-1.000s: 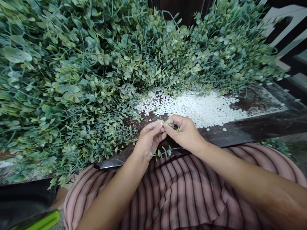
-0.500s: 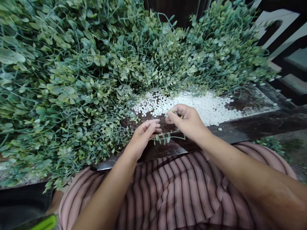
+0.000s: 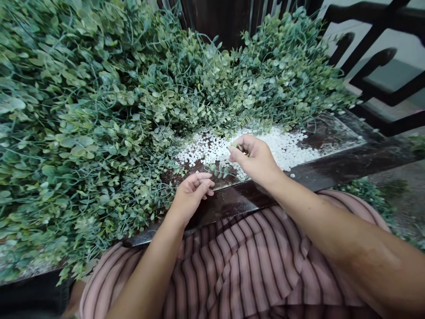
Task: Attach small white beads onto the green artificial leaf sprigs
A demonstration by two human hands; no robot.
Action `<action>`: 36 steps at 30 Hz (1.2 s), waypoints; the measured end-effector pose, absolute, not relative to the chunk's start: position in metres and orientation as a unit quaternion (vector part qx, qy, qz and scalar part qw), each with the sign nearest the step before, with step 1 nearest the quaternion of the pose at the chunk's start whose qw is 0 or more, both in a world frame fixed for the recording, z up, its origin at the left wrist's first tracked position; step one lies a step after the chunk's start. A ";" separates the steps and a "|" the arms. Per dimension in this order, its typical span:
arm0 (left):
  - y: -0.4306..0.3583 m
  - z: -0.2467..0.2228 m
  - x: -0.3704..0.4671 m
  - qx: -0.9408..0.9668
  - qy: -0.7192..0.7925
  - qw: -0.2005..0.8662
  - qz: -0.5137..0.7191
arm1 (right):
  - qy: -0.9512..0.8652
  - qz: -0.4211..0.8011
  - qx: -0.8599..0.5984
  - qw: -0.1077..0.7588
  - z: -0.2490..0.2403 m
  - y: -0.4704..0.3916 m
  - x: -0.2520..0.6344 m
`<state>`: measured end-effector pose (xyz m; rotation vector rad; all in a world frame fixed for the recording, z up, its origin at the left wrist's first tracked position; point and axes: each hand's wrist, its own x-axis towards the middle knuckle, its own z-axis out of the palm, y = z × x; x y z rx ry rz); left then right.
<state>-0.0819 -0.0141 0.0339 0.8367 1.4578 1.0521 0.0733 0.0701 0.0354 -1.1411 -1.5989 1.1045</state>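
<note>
My right hand [image 3: 254,157] is closed on a thin green leafy sprig [image 3: 218,170], whose leaves hang out to the left above the dark wooden board. Below and left of it, my left hand [image 3: 194,190] is near the board's front edge, thumb and fingertips drawn together; whether anything small is between them cannot be made out. Small white pieces [image 3: 292,148] lie spread over the dark wooden surface [image 3: 229,197], behind and to the right of my right hand. A large heap of green artificial foliage [image 3: 109,110] stands along the left and back.
Dark wooden slats [image 3: 375,53] of a bench or chair rise at the upper right. Striped cloth [image 3: 239,266] covers my lap below the board. More foliage [image 3: 368,197] lies lower at the right, and dark fabric [image 3: 33,294] shows at the lower left.
The view has shifted a little. My right hand has risen slightly with the sprig, and the sprig's leaves have moved up over the board. My left hand has moved left and down, away from the sprig.
</note>
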 end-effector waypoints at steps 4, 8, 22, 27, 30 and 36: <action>-0.012 0.026 -0.081 0.300 0.629 0.550 0.461 | -0.655 0.455 -0.445 0.409 0.039 0.065 0.070; -0.009 0.022 -0.078 0.308 0.601 0.567 0.473 | -0.659 0.459 -0.442 0.400 0.039 0.062 0.066; -0.011 0.020 -0.079 0.396 0.606 0.487 0.489 | -0.663 0.600 -0.359 0.266 0.043 0.063 0.074; -0.011 0.019 -0.077 0.381 0.590 0.458 0.545 | -0.741 0.547 -0.338 0.194 0.027 0.049 0.057; -0.011 0.020 -0.078 0.366 0.588 0.457 0.557 | -0.766 0.481 -0.394 0.165 0.027 0.043 0.054; -0.005 0.021 -0.090 0.425 0.630 0.395 0.517 | -0.751 0.483 -0.411 0.183 0.032 0.045 0.053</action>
